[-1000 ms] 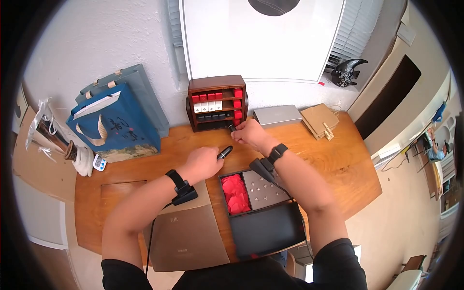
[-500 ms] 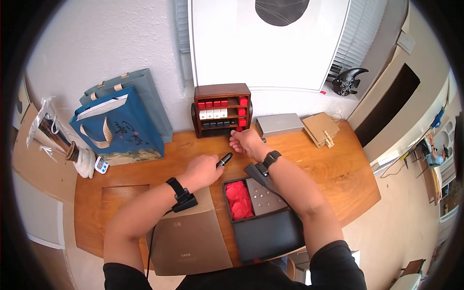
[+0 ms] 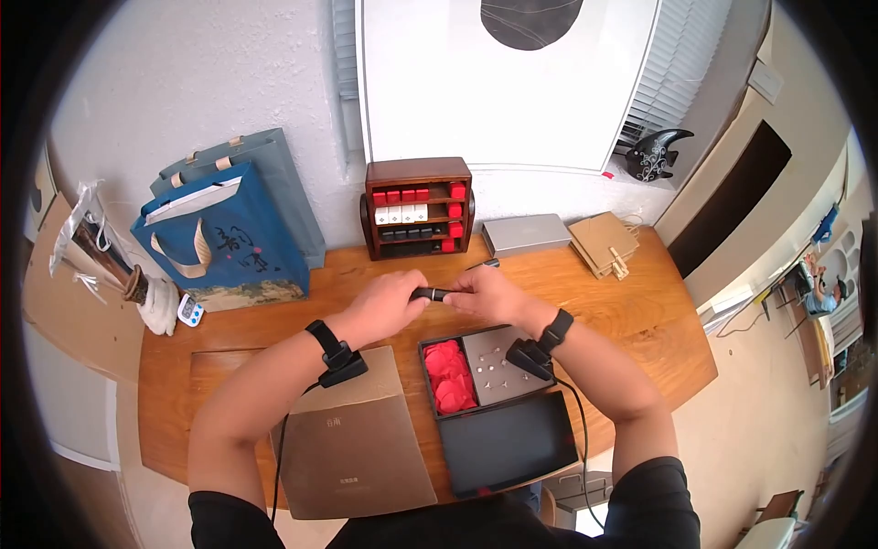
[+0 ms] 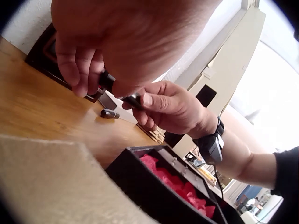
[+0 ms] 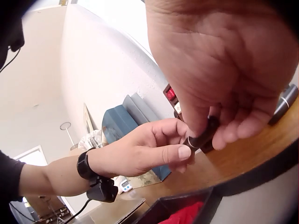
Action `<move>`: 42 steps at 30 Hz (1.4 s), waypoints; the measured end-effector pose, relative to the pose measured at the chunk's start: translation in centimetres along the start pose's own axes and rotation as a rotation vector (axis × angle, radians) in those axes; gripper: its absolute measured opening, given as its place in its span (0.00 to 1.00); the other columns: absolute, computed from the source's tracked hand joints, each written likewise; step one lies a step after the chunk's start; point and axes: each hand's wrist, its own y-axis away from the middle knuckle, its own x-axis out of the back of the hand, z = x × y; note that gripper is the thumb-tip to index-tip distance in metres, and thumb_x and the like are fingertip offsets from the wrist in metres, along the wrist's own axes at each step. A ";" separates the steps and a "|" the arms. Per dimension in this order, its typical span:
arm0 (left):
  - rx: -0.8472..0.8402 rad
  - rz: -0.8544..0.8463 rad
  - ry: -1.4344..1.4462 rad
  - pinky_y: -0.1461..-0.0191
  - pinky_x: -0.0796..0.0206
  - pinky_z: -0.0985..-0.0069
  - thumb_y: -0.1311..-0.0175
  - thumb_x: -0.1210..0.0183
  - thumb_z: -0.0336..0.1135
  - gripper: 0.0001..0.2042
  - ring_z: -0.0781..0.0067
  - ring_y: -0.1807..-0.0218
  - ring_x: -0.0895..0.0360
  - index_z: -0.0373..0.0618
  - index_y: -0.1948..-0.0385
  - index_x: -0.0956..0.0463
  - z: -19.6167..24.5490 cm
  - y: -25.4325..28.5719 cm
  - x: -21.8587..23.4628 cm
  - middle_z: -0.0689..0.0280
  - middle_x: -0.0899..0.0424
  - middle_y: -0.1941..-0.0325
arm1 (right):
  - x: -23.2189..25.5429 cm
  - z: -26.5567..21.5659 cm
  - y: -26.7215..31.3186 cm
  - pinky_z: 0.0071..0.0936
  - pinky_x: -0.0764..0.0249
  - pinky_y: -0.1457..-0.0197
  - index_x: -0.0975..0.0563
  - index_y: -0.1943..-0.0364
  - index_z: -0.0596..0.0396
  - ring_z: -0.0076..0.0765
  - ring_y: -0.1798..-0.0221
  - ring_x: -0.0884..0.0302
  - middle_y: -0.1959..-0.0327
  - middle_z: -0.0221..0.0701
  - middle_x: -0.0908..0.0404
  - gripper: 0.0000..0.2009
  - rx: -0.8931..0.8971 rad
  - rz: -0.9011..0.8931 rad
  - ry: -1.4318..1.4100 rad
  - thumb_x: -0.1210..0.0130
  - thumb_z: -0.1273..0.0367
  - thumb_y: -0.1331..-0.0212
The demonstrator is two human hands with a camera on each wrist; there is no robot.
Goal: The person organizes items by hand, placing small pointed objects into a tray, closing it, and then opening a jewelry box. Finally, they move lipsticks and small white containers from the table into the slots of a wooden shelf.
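A slim black tube (image 3: 433, 294) with a silvery band lies level between two hands in the head view. The left hand (image 3: 380, 304) grips its left end; the right hand (image 3: 497, 297) pinches its right end with thumb and fingers. In the right wrist view the left thumb rests along the tube (image 5: 201, 138) by the band. Another dark tube (image 3: 483, 264) lies on the table just behind the right hand; it shows in the left wrist view as a short black cylinder (image 4: 110, 114).
A wooden cabinet (image 3: 416, 169) with red, white and black pieces stands behind the hands. Nearer are an open box (image 3: 508, 399) with red filling and small studs, a black lid (image 3: 508, 444) and a brown folder (image 3: 352, 453). Blue bags (image 3: 242, 233) stand left, a grey box (image 3: 526, 234) right.
The right hand has come back from the cabinet front and taken hold of the tube in the left hand. That tube has turned from slanted to level. The second tube shows more fully.
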 end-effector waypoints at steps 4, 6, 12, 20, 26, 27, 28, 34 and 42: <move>0.039 0.261 0.194 0.56 0.25 0.63 0.33 0.39 0.31 0.18 0.57 0.61 0.15 0.36 0.44 0.30 0.3 -1.2 -0.1 0.55 0.15 0.63 | 1.5 -2.0 -0.2 0.27 0.27 0.70 0.16 0.69 0.63 0.24 0.74 0.23 0.78 0.32 0.18 0.16 -0.094 0.038 0.062 0.37 0.61 0.33; 0.104 0.264 0.228 0.55 0.24 0.66 0.32 0.39 0.30 0.23 0.60 0.60 0.15 0.35 0.38 0.34 0.7 -1.4 0.1 0.54 0.14 0.61 | 1.6 -1.9 -1.1 0.25 0.27 0.72 0.17 0.70 0.62 0.21 0.74 0.23 0.78 0.31 0.18 0.16 -0.177 0.120 -0.183 0.38 0.61 0.33; 0.246 0.210 0.275 0.58 0.25 0.68 0.31 0.39 0.31 0.21 0.65 0.64 0.16 0.34 0.40 0.31 0.7 0.0 -0.6 0.55 0.14 0.62 | 0.9 -2.9 -3.4 0.21 0.32 0.77 0.19 0.70 0.59 0.19 0.77 0.27 0.76 0.26 0.20 0.17 -0.246 0.288 -0.524 0.40 0.59 0.30; 0.188 0.113 0.203 0.62 0.26 0.66 0.33 0.39 0.33 0.16 0.61 0.68 0.16 0.36 0.47 0.25 0.8 2.0 -1.0 0.56 0.13 0.67 | -0.3 -2.8 -7.4 0.23 0.34 0.80 0.19 0.74 0.59 0.22 0.81 0.28 0.80 0.29 0.20 0.19 -0.233 0.468 -0.538 0.41 0.58 0.29; 0.212 0.113 0.227 0.61 0.26 0.65 0.33 0.39 0.34 0.15 0.59 0.67 0.15 0.36 0.50 0.23 0.7 2.6 -0.4 0.56 0.13 0.67 | -0.7 -1.2 -8.2 0.25 0.31 0.78 0.19 0.77 0.62 0.22 0.79 0.25 0.80 0.31 0.18 0.20 -0.082 0.474 -0.458 0.39 0.60 0.32; 0.220 0.111 0.216 0.60 0.25 0.65 0.33 0.38 0.34 0.14 0.59 0.66 0.15 0.35 0.51 0.22 0.6 2.7 -0.4 0.55 0.12 0.67 | -0.4 -0.7 -7.8 0.25 0.31 0.78 0.19 0.77 0.62 0.22 0.79 0.25 0.80 0.31 0.18 0.20 -0.083 0.472 -0.459 0.39 0.60 0.32; 0.222 0.112 0.217 0.60 0.25 0.65 0.33 0.38 0.34 0.14 0.59 0.66 0.15 0.35 0.51 0.22 0.3 2.9 -0.5 0.55 0.12 0.67 | 0.0 -0.2 -7.2 0.27 0.29 0.77 0.18 0.77 0.62 0.25 0.79 0.23 0.80 0.33 0.17 0.18 -0.141 0.431 -0.372 0.39 0.62 0.34; 0.224 0.042 0.212 0.57 0.23 0.66 0.34 0.38 0.34 0.10 0.58 0.62 0.13 0.36 0.60 0.18 -0.1 3.1 -0.6 0.54 0.11 0.64 | 3.7 4.1 -4.2 0.44 0.20 0.59 0.14 0.70 0.58 0.55 0.67 0.16 0.73 0.44 0.14 0.08 -0.136 0.246 0.308 0.36 0.67 0.47; 0.194 0.006 0.211 0.58 0.23 0.66 0.35 0.39 0.35 0.10 0.60 0.63 0.13 0.37 0.62 0.17 0.8 2.2 -1.4 0.55 0.11 0.65 | 3.8 4.7 -4.3 0.40 0.23 0.41 0.14 0.63 0.53 0.47 0.45 0.20 0.60 0.40 0.14 0.07 0.128 0.020 1.014 0.40 0.70 0.44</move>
